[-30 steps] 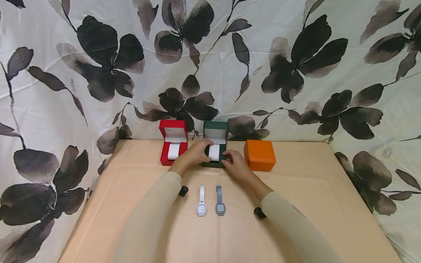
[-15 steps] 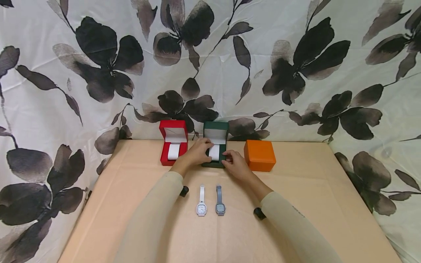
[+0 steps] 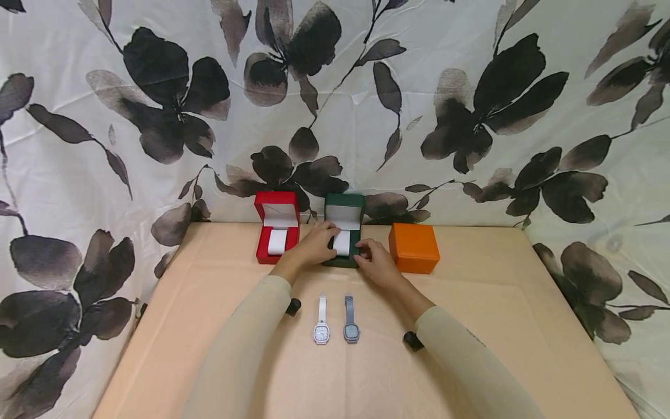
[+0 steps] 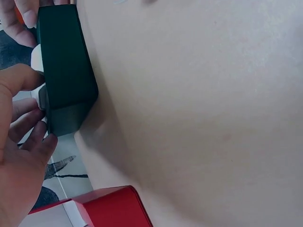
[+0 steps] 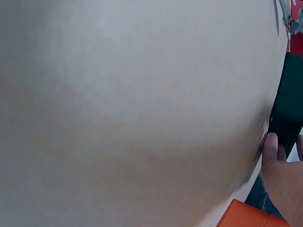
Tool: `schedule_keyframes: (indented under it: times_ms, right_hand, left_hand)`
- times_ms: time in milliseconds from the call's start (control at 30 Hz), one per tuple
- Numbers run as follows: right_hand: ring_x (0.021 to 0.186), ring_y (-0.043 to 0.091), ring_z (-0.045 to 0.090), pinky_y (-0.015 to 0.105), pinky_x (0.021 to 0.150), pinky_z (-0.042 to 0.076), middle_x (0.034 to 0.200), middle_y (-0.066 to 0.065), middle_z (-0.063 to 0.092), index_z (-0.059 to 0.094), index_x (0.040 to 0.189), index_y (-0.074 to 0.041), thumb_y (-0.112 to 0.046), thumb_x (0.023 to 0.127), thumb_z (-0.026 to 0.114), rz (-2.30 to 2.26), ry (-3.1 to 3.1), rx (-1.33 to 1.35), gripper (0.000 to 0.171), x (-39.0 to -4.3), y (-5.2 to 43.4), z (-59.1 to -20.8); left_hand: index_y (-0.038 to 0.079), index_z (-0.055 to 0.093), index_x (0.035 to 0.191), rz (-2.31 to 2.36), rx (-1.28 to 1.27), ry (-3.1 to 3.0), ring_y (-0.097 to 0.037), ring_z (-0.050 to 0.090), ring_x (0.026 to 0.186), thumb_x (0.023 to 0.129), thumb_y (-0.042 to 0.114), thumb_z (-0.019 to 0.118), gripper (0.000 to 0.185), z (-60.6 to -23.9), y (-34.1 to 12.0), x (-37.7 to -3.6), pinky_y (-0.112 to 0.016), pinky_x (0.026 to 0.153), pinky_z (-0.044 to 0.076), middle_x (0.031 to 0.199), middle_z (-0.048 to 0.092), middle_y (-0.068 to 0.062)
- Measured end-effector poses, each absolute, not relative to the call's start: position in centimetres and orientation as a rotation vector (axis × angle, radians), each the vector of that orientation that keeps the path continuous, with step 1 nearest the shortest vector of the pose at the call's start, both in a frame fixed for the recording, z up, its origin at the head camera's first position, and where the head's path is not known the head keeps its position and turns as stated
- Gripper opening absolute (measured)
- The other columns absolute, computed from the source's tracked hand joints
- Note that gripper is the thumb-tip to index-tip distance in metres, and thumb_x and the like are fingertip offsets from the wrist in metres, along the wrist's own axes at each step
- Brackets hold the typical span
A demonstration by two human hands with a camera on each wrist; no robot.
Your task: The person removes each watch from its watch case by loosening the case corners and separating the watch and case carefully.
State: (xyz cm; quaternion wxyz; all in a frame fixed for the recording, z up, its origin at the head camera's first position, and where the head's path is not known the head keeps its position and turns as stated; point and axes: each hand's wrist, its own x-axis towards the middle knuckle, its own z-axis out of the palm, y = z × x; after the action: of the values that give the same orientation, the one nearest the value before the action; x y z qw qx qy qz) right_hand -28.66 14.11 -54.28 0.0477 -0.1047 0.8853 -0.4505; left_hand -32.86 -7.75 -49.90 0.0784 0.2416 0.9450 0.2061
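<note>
Head view: our left hand (image 3: pixel 313 247) pinches the white cushion (image 3: pixel 342 242) in the green watch box (image 3: pixel 342 233); our right hand (image 3: pixel 378 265) steadies the box's front corner near the surface's far edge, so we should lift gently.

Staged tabletop set: floral backdrop cloth (image 3: pixel 471 145) behind covered table (image 3: pixel 497 326).

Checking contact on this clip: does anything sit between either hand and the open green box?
Nothing visible does. The left hand and right hand both already touch the green box; the red box and orange box stand off to either side.
</note>
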Motion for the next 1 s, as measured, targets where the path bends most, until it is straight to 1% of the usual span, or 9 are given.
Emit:
schedule_keyframes:
  times_ms: [133, 233, 367, 500, 600, 700, 833, 1000]
  right_hand:
    - [0.108, 0.026, 0.057, 0.041, 0.103, 0.056, 0.127, 0.015, 0.056, 0.054, 0.136, -0.008, -0.016, 0.101, 0.066, -1.386, 2.705, -0.325, 0.038, -28.3, 14.1, -54.1]
    - [0.112, 0.027, 0.06, 0.042, 0.104, 0.056, 0.131, 0.016, 0.056, 0.051, 0.138, -0.005, -0.015, 0.102, 0.066, -1.44, 2.689, -0.329, 0.041, -27.8, 14.1, -53.6]
    - [0.118, 0.03, 0.063, 0.046, 0.107, 0.054, 0.138, 0.017, 0.056, 0.048, 0.142, -0.001, -0.016, 0.102, 0.065, -1.559, 2.642, -0.315, 0.046, -27.3, 14.2, -52.3]
    - [0.123, 0.031, 0.061, 0.048, 0.11, 0.051, 0.145, 0.017, 0.053, 0.046, 0.145, -0.002, -0.017, 0.103, 0.063, -1.605, 2.62, -0.305, 0.047, -26.9, 14.6, -51.1]
    - [0.125, 0.032, 0.059, 0.05, 0.112, 0.049, 0.145, 0.02, 0.052, 0.046, 0.143, -0.002, -0.014, 0.103, 0.063, -1.646, 2.605, -0.338, 0.045, -26.9, 15.1, -50.5]
    - [0.13, 0.035, 0.056, 0.05, 0.115, 0.046, 0.146, 0.021, 0.051, 0.044, 0.145, -0.002, -0.012, 0.104, 0.062, -1.693, 2.573, -0.364, 0.046, -26.8, 16.0, -49.7]
    - [0.133, 0.034, 0.055, 0.049, 0.117, 0.044, 0.144, 0.017, 0.052, 0.043, 0.144, -0.002, -0.014, 0.103, 0.064, -1.716, 2.587, -0.398, 0.048, -26.3, 17.1, -48.6]
    - [0.133, 0.031, 0.054, 0.048, 0.118, 0.042, 0.142, 0.014, 0.054, 0.043, 0.143, -0.002, -0.014, 0.102, 0.065, -1.679, 2.668, -0.441, 0.048, -25.7, 18.6, -47.3]
  left_hand:
    - [0.007, 0.054, 0.148, 0.72, 0.684, 2.81, -0.03, 0.047, 0.138, 0.095, 0.021, 0.071, 0.057, -49.5, -7.8, -32.4, -0.046, 0.12, 0.041, 0.151, 0.051, -0.012]
    - [0.007, 0.055, 0.147, 0.779, 0.661, 2.8, -0.03, 0.051, 0.136, 0.096, 0.022, 0.071, 0.056, -49.1, -7.9, -32.1, -0.047, 0.119, 0.043, 0.151, 0.053, -0.012]
    - [0.007, 0.053, 0.149, 0.818, 0.639, 2.798, -0.031, 0.05, 0.139, 0.098, 0.023, 0.069, 0.056, -48.7, -8.0, -31.7, -0.048, 0.12, 0.041, 0.153, 0.051, -0.014]
    - [0.008, 0.05, 0.151, 0.845, 0.637, 2.799, -0.031, 0.049, 0.141, 0.099, 0.024, 0.068, 0.058, -48.1, -8.0, -31.1, -0.049, 0.12, 0.04, 0.155, 0.049, -0.014]
    - [0.009, 0.049, 0.153, 0.863, 0.656, 2.807, -0.031, 0.049, 0.141, 0.098, 0.026, 0.069, 0.06, -47.8, -8.0, -30.7, -0.05, 0.119, 0.042, 0.155, 0.049, -0.012]
    - [0.011, 0.048, 0.153, 0.887, 0.675, 2.812, -0.031, 0.048, 0.143, 0.098, 0.028, 0.069, 0.062, -47.4, -7.9, -30.2, -0.051, 0.118, 0.043, 0.156, 0.049, -0.011]
    - [0.01, 0.049, 0.153, 0.902, 0.738, 2.832, -0.031, 0.046, 0.145, 0.098, 0.029, 0.069, 0.062, -46.9, -7.6, -29.7, -0.052, 0.119, 0.041, 0.157, 0.048, -0.011]
    - [0.007, 0.05, 0.151, 0.944, 0.837, 2.843, -0.031, 0.048, 0.143, 0.097, 0.03, 0.069, 0.062, -46.4, -6.9, -29.1, -0.05, 0.118, 0.042, 0.155, 0.051, -0.012]
